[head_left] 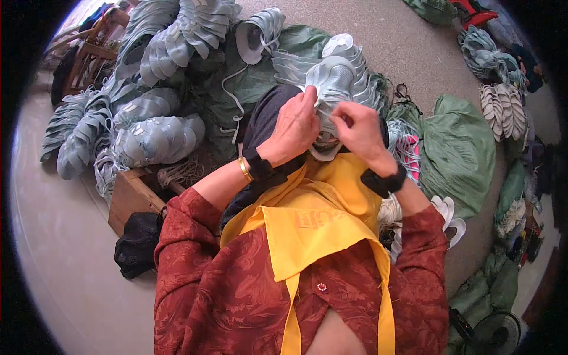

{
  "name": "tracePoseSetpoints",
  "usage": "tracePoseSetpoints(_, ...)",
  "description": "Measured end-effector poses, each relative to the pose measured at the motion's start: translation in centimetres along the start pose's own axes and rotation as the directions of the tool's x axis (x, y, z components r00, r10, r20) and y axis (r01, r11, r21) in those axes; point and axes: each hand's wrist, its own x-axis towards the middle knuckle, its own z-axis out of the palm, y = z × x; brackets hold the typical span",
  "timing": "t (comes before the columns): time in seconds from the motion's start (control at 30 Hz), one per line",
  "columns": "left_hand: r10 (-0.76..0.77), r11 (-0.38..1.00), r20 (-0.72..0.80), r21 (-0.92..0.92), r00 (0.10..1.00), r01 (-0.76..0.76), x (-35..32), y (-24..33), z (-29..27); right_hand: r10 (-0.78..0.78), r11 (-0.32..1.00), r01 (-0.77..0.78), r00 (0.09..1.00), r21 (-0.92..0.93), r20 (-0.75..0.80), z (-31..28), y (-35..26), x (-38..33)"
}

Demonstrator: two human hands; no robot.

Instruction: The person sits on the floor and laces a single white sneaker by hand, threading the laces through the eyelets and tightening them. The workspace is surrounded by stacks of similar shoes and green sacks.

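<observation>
A pale grey-blue shoe upper point(337, 76) lies over my lap, its toe pointing away from me and its opening toward my yellow apron. My left hand point(294, 125) is closed on the upper's left side, fingers pressed together along its edge. On the other side my right hand point(360, 131) has its fingers curled into a pinch close to the middle of the upper. Whatever sits between those fingertips is too small to make out. Just beyond, more nested uppers point(290, 66) rest on green sacking.
Stacks of nested uppers point(160, 141) spread on the left, beside a wooden box point(133, 198) and a black bag point(139, 245). A single upper point(254, 41) trails a white lace point(228, 89). At right are a green sack point(458, 154) and pale laces point(405, 142).
</observation>
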Motion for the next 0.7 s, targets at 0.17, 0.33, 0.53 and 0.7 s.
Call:
tracePoseSetpoints(0.17,-0.027,1.000,0.013,-0.009,1.000,0.027,0.1,0.6,-0.6,0.307,0.754,-0.366,0.930,0.546,0.200,-8.6,-5.0,-3.1)
tracePoseSetpoints(0.33,-0.076,0.996,0.041,-0.046,0.996,0.078,0.3,1.0,-0.7,0.162,0.535,-0.176,0.981,0.826,0.103,-12.0,-9.0,-4.5)
tracePoseSetpoints(0.53,-0.145,0.980,0.052,-0.130,0.988,0.150,1.3,2.4,-2.4,0.160,0.543,-0.187,0.980,0.819,0.118,-11.0,-9.2,-1.4)
tracePoseSetpoints(0.7,-0.122,0.902,0.222,-0.383,0.967,0.201,3.4,2.9,-4.1,0.037,0.616,-0.118,0.992,0.779,0.121,-10.5,-9.0,0.7)
